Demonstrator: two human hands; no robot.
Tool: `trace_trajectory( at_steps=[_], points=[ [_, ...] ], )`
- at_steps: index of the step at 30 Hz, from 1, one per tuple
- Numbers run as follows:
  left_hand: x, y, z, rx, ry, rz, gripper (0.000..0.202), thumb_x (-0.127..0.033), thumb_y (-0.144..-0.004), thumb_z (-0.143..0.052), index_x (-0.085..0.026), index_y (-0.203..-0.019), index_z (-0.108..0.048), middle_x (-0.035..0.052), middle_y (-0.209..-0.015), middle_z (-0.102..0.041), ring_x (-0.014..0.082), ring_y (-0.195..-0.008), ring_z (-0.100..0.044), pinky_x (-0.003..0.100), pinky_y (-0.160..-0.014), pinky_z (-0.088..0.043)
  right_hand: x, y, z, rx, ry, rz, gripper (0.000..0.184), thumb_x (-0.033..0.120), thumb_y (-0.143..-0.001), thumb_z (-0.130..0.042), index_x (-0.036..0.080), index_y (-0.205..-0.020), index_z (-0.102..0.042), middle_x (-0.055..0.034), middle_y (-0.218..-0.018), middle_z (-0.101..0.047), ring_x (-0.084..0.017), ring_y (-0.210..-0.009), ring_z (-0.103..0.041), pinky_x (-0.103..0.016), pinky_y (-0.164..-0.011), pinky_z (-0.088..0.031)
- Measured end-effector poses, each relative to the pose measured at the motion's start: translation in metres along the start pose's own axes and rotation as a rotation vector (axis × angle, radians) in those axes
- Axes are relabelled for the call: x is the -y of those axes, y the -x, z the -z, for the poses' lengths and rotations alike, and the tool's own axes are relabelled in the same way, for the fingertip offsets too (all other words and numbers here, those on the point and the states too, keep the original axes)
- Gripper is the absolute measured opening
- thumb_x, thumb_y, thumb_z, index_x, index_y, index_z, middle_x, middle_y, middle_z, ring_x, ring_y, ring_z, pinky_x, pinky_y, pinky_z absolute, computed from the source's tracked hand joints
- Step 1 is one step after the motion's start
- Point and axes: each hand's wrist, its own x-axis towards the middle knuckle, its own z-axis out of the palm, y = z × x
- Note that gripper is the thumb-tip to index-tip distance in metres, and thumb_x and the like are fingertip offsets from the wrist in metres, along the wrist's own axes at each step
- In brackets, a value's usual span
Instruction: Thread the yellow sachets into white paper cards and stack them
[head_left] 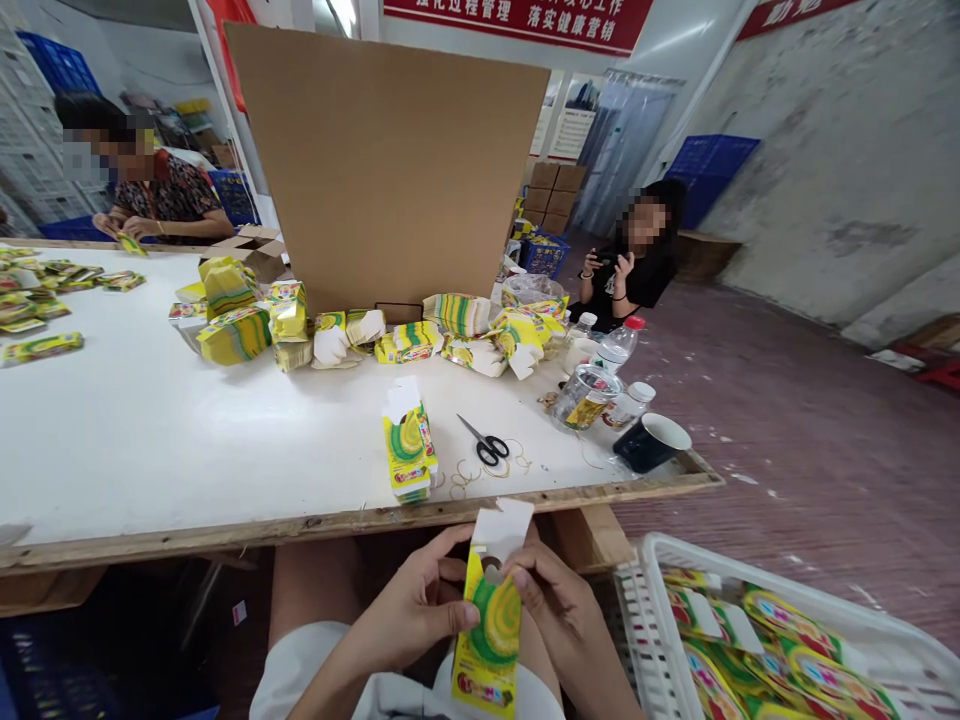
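Below the table's front edge, over my lap, both hands hold one flat yellow-and-green printed carton [491,625] upright, its white flap pointing up. My left hand [416,605] pinches the carton's left edge with thumb and fingers closed on it. My right hand [559,610] grips the right edge, thumb on the printed face. A small stack of the same cartons [409,440] lies on the white table [150,440] just ahead of my hands.
Black scissors [486,443] and loose rubber bands lie beside the stack. Bundles of cartons [360,330] line a tall cardboard sheet [390,160]. Bottles, a jar [585,397] and a dark cup [652,441] crowd the right corner. A white basket [750,640] with finished cartons sits right. Two other people sit beyond.
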Motion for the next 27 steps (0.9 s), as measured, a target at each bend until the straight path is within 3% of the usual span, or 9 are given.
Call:
trace_trajectory(
  at_steps=[4,5,10,13,19,21,23,25,27],
  points=[
    [0.001,-0.005,0.003,-0.113,-0.092,-0.067,0.05,-0.031,-0.073,-0.08,-0.02,-0.118,-0.061,0.0102,-0.103,-0.072,0.0235,-0.089,-0.07,0.03,-0.075,-0.053,-0.003,-0.005,-0.002,-0.253,-0.119,-0.017,0.028,0.049,-0.085,-0.064,0.023,-0.095,-0.064,-0.0074,-0.09,-0.071,-0.023,-0.082,-0.068,-0.03,-0.072,-0.055],
    [0.002,-0.006,0.003,-0.142,-0.14,-0.098,0.045,-0.031,-0.075,-0.078,-0.02,-0.116,-0.062,0.0108,-0.105,-0.072,0.0236,-0.09,-0.07,0.029,-0.075,-0.053,-0.003,-0.005,-0.002,-0.251,-0.129,-0.031,0.03,0.05,-0.085,-0.063,0.023,-0.097,-0.065,-0.0081,-0.092,-0.071,-0.023,-0.084,-0.068,-0.031,-0.072,-0.055],
    [0.005,-0.005,0.001,-0.177,-0.256,-0.127,0.045,-0.029,-0.082,-0.07,-0.02,-0.125,-0.058,0.0118,-0.109,-0.072,0.0249,-0.096,-0.069,0.032,-0.081,-0.053,-0.003,-0.009,-0.006,0.02,-0.068,-0.177,0.035,0.041,-0.084,-0.065,0.021,-0.113,-0.063,-0.0028,-0.076,-0.071,-0.022,-0.074,-0.068,-0.03,-0.066,-0.054],
    [0.003,-0.004,-0.001,-0.17,-0.225,-0.097,0.049,-0.031,-0.083,-0.069,-0.02,-0.129,-0.055,0.0123,-0.106,-0.073,0.026,-0.101,-0.067,0.034,-0.084,-0.051,-0.005,-0.01,-0.012,-0.039,0.081,-0.165,0.035,0.036,-0.084,-0.063,0.022,-0.116,-0.061,0.0018,-0.065,-0.065,-0.02,-0.066,-0.065,-0.029,-0.063,-0.052],
    [-0.002,-0.005,-0.001,-0.189,-0.051,-0.071,0.056,-0.033,-0.074,-0.079,-0.019,-0.123,-0.056,0.01,-0.094,-0.075,0.024,-0.086,-0.071,0.03,-0.073,-0.052,-0.006,-0.009,-0.015,-0.071,0.201,-0.058,0.031,0.037,-0.083,-0.065,0.021,-0.11,-0.066,0.0086,-0.048,-0.047,-0.013,-0.044,-0.047,-0.022,-0.047,-0.042],
    [0.0,-0.006,-0.002,-0.168,-0.016,-0.083,0.051,-0.028,-0.075,-0.079,-0.021,-0.12,-0.057,0.0086,-0.093,-0.075,0.0223,-0.083,-0.072,0.029,-0.073,-0.052,-0.006,-0.009,-0.014,-0.101,0.178,-0.031,0.029,0.039,-0.085,-0.064,0.022,-0.108,-0.069,0.0042,-0.055,-0.057,-0.014,-0.048,-0.052,-0.023,-0.048,-0.045],
    [0.003,-0.007,-0.005,-0.15,-0.022,-0.101,0.046,-0.024,-0.075,-0.078,-0.021,-0.117,-0.06,0.0076,-0.093,-0.076,0.0211,-0.084,-0.072,0.028,-0.074,-0.053,-0.007,-0.009,-0.014,-0.161,0.132,0.003,0.027,0.04,-0.086,-0.063,0.022,-0.104,-0.072,-0.004,-0.078,-0.072,-0.018,-0.065,-0.064,-0.025,-0.057,-0.052],
    [0.007,-0.008,-0.01,-0.132,-0.063,-0.123,0.043,-0.024,-0.076,-0.077,-0.021,-0.116,-0.062,0.0083,-0.097,-0.076,0.0216,-0.087,-0.072,0.028,-0.076,-0.054,-0.007,-0.008,-0.015,-0.18,0.066,0.026,0.023,0.038,-0.087,-0.062,0.023,-0.1,-0.073,-0.0083,-0.098,-0.074,-0.023,-0.084,-0.07,-0.029,-0.071,-0.056],
    [0.009,-0.008,-0.013,-0.128,-0.155,-0.154,0.042,-0.025,-0.08,-0.073,-0.022,-0.121,-0.061,0.0104,-0.108,-0.075,0.0236,-0.095,-0.072,0.031,-0.081,-0.056,-0.006,-0.002,-0.008,-0.184,0.077,0.039,0.022,0.038,-0.089,-0.059,0.024,-0.098,-0.073,-0.0084,-0.098,-0.075,-0.025,-0.089,-0.07,-0.033,-0.074,-0.057]
  ],
)
